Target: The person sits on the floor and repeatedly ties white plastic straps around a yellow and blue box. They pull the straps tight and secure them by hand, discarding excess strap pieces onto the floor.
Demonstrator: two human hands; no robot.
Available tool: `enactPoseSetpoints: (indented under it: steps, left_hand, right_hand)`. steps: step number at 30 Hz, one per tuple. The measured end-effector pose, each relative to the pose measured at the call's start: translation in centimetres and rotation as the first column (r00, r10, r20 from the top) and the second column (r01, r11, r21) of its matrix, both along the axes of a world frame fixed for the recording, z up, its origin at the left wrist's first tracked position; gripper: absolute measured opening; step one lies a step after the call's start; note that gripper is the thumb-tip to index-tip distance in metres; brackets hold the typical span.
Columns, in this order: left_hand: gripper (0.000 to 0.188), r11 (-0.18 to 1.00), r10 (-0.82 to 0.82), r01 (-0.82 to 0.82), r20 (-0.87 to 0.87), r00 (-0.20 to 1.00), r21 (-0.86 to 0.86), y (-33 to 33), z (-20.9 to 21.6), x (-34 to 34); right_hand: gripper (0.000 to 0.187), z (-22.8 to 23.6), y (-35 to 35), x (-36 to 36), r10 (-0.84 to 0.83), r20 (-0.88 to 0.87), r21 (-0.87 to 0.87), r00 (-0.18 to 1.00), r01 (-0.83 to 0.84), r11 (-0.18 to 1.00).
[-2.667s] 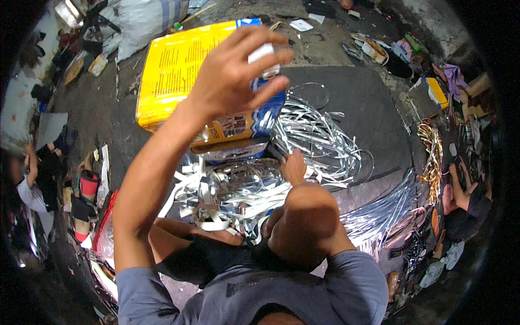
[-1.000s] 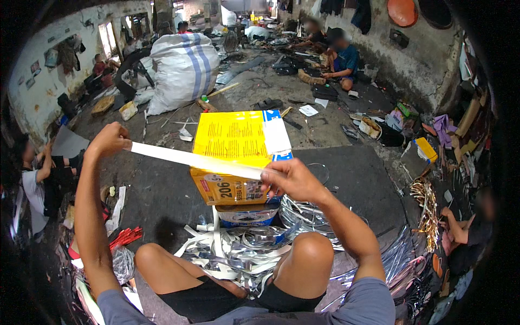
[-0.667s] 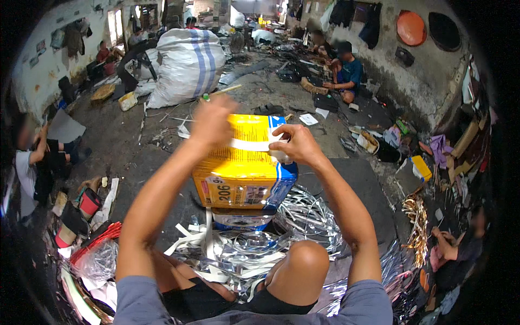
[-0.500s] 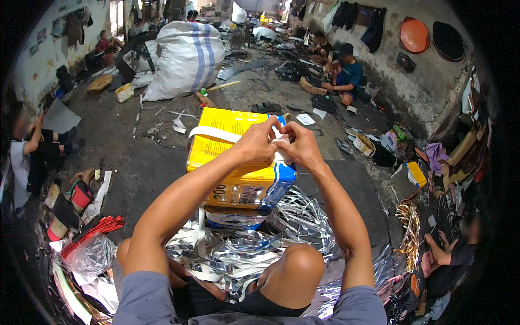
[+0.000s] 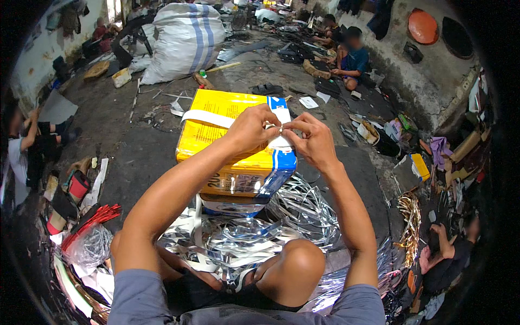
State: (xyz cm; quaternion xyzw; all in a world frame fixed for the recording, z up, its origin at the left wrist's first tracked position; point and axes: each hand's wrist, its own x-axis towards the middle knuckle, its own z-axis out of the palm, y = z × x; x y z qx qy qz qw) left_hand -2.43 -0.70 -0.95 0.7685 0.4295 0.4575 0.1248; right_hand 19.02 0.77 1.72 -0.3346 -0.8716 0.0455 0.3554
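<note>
A yellow and blue box (image 5: 208, 142) stands in front of me on top of a second box (image 5: 230, 208). A flat white strap (image 5: 208, 117) runs across its top from the left edge and passes under my left hand. Above the box's right side, my left hand (image 5: 253, 129) and my right hand (image 5: 316, 142) meet fingertip to fingertip. Both are closed in a pinch on a small white piece (image 5: 281, 130); its kind is too small to make out. Coiled silver strips (image 5: 306, 214) lie between my knees and the boxes.
A big white sack (image 5: 181, 46) with blue stripes stands beyond the box. Red strips (image 5: 100, 219) and a clear plastic bag (image 5: 93, 244) lie at left, gold strips (image 5: 409, 216) at right. People sit on both sides, one in a teal shirt (image 5: 355, 61) farther back.
My fingers have drawn slightly apart, and a small white piece now shows between the two pinches. The box appears higher and slightly farther left as the view tilts down.
</note>
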Motion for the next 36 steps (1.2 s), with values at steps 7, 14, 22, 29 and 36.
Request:
enactPoseSetpoints:
  steps: [7, 14, 22, 29, 36]
  left_hand:
    - [0.014, 0.996, -0.044, 0.041, -0.039, 0.998, -0.083, 0.1, -0.2, 0.2]
    - [0.018, 0.997, -0.058, 0.06, 0.036, 0.998, -0.044, 0.8, -0.5, 0.2]
    - [0.014, 0.985, -0.017, 0.031, 0.083, 0.996, -0.171, 1.1, -0.8, 0.5]
    - [0.011, 0.987, 0.021, -0.025, -0.028, 0.999, -0.159, 2.3, -0.7, 0.8]
    - [0.012, 0.982, -0.063, 0.053, -0.048, 0.997, -0.184, 2.7, 0.4, 1.3]
  right_hand:
    - [0.017, -1.2, 0.9, 0.8, 0.086, 0.004, 0.106, 0.996, -0.086, 0.991]
    - [0.016, -1.3, 0.9, 1.5, 0.059, -0.079, -0.103, 0.995, -0.067, 0.992]
    - [0.012, -4.8, 1.2, 0.1, -0.118, -0.48, -0.4, 0.87, -0.097, 0.912]
    - [0.019, -5.4, 2.5, -0.8, -0.301, -0.73, -0.657, 0.614, -0.507, 0.558]
    - [0.022, -6.2, 2.0, -0.6, -0.357, -0.678, -0.69, 0.643, -0.39, 0.609]
